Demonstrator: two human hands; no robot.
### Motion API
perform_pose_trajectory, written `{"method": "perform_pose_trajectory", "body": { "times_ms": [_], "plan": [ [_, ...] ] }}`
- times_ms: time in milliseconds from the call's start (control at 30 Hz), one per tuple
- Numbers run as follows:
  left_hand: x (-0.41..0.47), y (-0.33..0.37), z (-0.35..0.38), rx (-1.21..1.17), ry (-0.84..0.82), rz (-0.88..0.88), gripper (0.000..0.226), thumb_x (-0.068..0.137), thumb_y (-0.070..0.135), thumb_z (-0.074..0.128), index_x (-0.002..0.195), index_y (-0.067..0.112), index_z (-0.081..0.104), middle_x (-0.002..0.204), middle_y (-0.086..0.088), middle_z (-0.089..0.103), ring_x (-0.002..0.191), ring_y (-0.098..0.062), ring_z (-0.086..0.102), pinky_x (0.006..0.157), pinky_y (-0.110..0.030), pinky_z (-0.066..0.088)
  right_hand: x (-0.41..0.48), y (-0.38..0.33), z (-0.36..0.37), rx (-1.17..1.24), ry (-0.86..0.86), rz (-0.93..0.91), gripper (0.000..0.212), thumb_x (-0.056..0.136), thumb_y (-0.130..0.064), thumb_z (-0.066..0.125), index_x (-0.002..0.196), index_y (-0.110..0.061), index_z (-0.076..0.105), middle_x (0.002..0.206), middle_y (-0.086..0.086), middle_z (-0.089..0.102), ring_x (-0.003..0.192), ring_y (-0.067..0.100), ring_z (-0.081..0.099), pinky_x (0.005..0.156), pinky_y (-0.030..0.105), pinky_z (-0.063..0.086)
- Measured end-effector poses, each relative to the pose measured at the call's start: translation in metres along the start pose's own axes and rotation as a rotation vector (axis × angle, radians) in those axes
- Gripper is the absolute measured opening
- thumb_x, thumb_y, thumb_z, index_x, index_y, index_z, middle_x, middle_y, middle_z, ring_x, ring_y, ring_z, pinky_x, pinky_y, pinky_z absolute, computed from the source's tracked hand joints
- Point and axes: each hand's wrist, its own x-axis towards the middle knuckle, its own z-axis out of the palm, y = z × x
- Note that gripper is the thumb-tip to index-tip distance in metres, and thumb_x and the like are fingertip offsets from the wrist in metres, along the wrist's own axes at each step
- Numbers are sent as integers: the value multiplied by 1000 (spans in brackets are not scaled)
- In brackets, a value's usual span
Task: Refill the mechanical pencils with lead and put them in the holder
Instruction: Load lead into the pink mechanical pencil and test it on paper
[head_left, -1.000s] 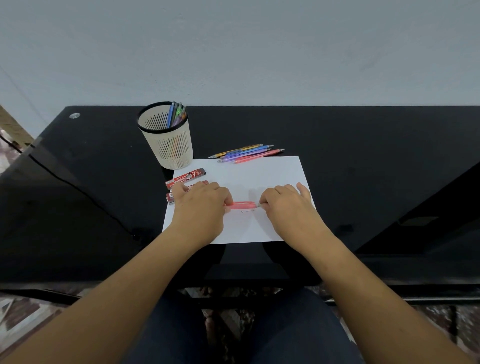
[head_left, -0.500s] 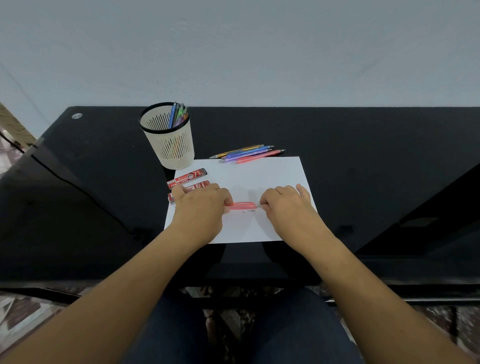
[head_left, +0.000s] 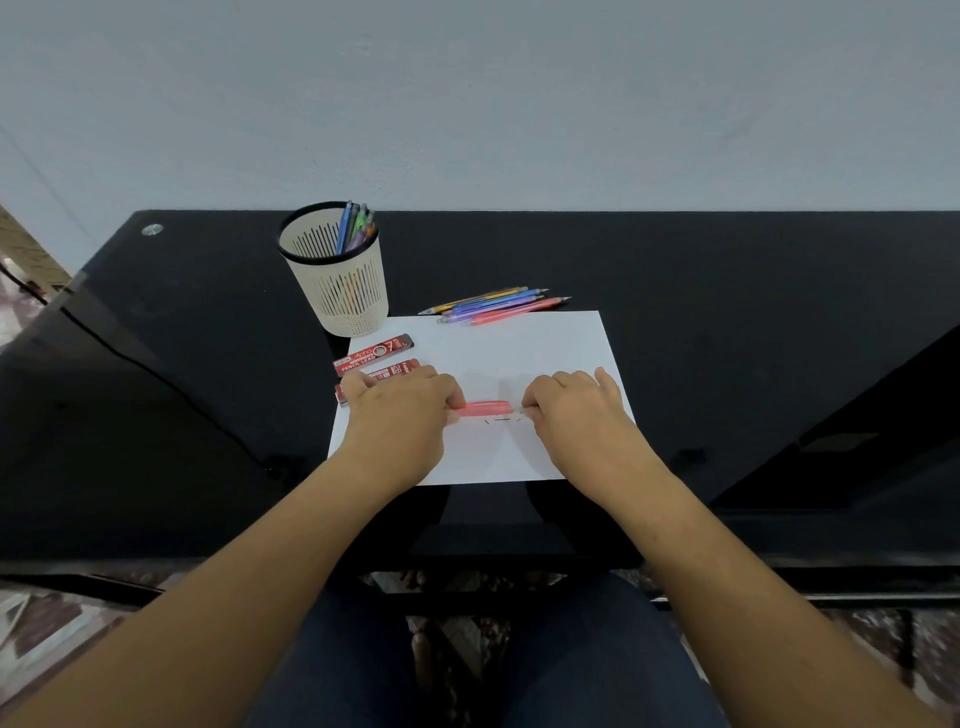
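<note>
Little has changed over the last second: the left hand (head_left: 402, 415) still pinches one end of the pink mechanical pencil (head_left: 485, 408), and the right hand (head_left: 574, 415) still has its fingers closed on the other end, the pencil level just above the white paper (head_left: 519, 343) on the table (head_left: 727, 338). Short lead pieces (head_left: 501, 420) lie on the paper beneath. The person seems to be mid-refill. More pencils (head_left: 493, 306) wait at the far edge; the holder (head_left: 337, 291), far left, already carries several.
</note>
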Motion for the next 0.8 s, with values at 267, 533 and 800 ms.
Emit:
{"method": "perform_pose_trajectory", "body": {
  "times_ms": [267, 533, 800],
  "plan": [
    [-2, 0, 1, -13, -3, -7, 21, 95, 22, 57, 108, 39, 56, 104, 16, 56, 102, -12, 50, 100, -45, 19, -1, -2, -2, 33, 7, -5, 21, 98, -13, 43, 112, -23, 56, 107, -5, 58, 107, 15, 50, 115, 40, 11],
    [-3, 1, 2, -2, 42, 25, 17, 97, 26, 53, 107, 39, 57, 101, 15, 55, 97, -11, 49, 95, -42, 19, 0, -5, -4, 55, -10, -20, 20, 99, -16, 44, 113, -23, 57, 107, -5, 59, 108, 15, 50, 116, 39, 10],
    [-3, 1, 2, -4, 71, 59, 15, 96, 28, 54, 107, 39, 57, 101, 16, 56, 97, -10, 51, 91, -39, 18, -3, -2, -6, 145, 38, -43, 28, 95, -5, 50, 118, -22, 49, 90, -6, 57, 94, 16, 51, 117, 36, 14]
  ]
}}
